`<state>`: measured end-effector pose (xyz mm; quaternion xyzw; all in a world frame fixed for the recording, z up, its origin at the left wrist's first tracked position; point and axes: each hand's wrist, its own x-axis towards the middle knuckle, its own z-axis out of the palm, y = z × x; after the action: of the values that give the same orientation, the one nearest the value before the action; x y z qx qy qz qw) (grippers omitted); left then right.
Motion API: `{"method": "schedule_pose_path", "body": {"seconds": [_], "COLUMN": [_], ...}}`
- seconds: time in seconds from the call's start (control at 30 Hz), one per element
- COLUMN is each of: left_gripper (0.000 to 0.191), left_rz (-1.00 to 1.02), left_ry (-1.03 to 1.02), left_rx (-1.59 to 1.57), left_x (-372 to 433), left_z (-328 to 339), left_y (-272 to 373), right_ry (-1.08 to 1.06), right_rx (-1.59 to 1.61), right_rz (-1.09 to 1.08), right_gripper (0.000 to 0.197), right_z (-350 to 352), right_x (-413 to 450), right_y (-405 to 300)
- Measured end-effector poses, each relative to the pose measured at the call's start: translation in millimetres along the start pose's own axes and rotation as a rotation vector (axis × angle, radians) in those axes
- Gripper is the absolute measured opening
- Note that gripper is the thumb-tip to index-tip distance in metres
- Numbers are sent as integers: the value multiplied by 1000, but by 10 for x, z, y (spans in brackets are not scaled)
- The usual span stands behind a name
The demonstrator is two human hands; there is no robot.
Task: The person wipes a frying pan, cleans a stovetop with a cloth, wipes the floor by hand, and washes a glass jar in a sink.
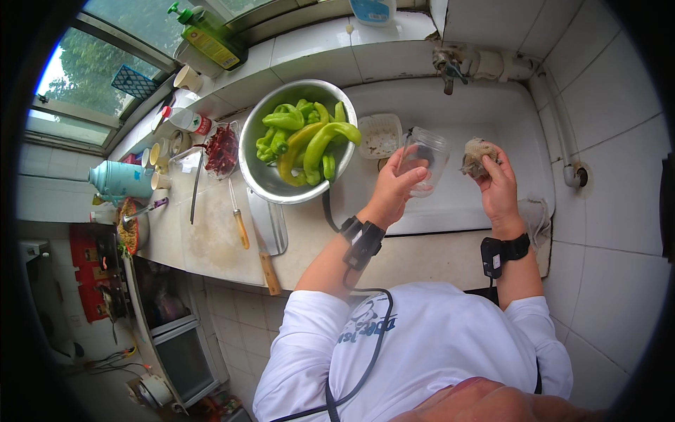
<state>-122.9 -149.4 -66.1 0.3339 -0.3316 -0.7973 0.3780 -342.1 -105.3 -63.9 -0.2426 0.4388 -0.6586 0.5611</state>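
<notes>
My left hand [393,190] is closed around a clear plastic jar [433,158], tilted above the white sink [490,195]. The jar's ribbed neck points away from me, and its walls are see-through. In my right hand [498,192] is a crumpled, dirty beige scrubbing cloth [479,156], pinched between thumb and fingers to the right of the jar. A small gap separates the cloth from the jar. Behind my left hand a white plastic tub [378,136] with dark specks sits in the sink. A worn metal tap [450,71] juts from the wall beyond.
Left of the sink stands a steel bowl [248,174] of green peppers [321,142]. A cleaver [270,227] and a wooden-handled tool [240,224] lie on the counter [211,253]. Dried red chillies [221,150] fill a dish nearby. A grey rag [535,219] hangs at the sink's right corner.
</notes>
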Motion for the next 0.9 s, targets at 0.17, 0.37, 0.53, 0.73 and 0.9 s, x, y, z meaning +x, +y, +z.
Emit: {"method": "schedule_pose_path", "body": {"seconds": [0.17,0.37,0.53,0.73,0.9], "left_gripper": [71,79,79,79,94], "left_rz": [-145,-308,-393,220,749], "left_ry": [-80,-178,-300,13,80], "left_rx": [-224,-419,-463,585,1341], "left_x": [-8,3,11,-29,-35], "left_z": [-27,-12,1,153,128], "left_y": [-59,-91,-130,-102,-23], "right_ry": [-32,-164,-356,-477,-346], "right_rx": [32,73,-213,-351,-368], "right_rz": [-42,-126,-106,-10,-160], "right_gripper": [30,31,30,28,31], "right_z": [59,249,282,294,262], "right_x": [8,-18,36,57,-30], "right_y": [16,-129,-144,-240,-74]}}
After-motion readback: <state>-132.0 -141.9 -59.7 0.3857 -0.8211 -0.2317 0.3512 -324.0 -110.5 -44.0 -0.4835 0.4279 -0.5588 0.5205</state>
